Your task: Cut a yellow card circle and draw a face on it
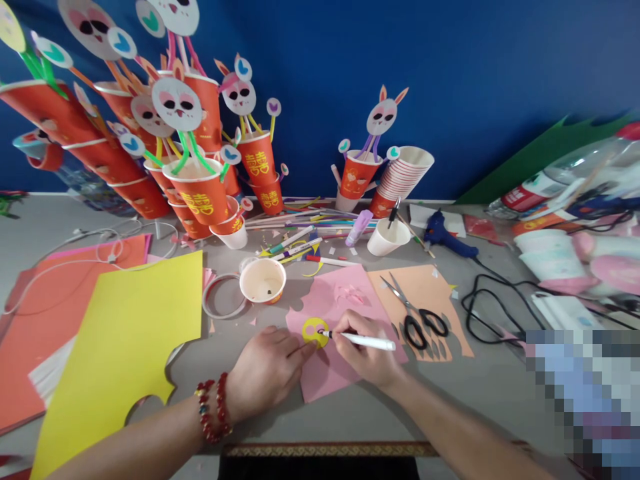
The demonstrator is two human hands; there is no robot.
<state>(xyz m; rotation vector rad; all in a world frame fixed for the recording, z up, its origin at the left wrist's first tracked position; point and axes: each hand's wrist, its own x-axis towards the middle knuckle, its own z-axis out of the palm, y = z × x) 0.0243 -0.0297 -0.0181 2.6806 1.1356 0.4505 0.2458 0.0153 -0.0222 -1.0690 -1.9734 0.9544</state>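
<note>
Nearest: under left hand (265, 373), fingertips pressing yellow disc (314, 335); closure beneath, cannot tell. In right hand (365, 361), grip closed round white marker (373, 341), tip at disc. Likely thin, light, easily creased; best pinned flat by rim, clear of tip. Beneath disc, pink sheet (333, 377). Rightward, scissors (409, 307), out of way. Beyond, paper cup (250, 298), probably blocking forward-left reach. Farthest, rabbit-topped red cups (257, 163).
</note>
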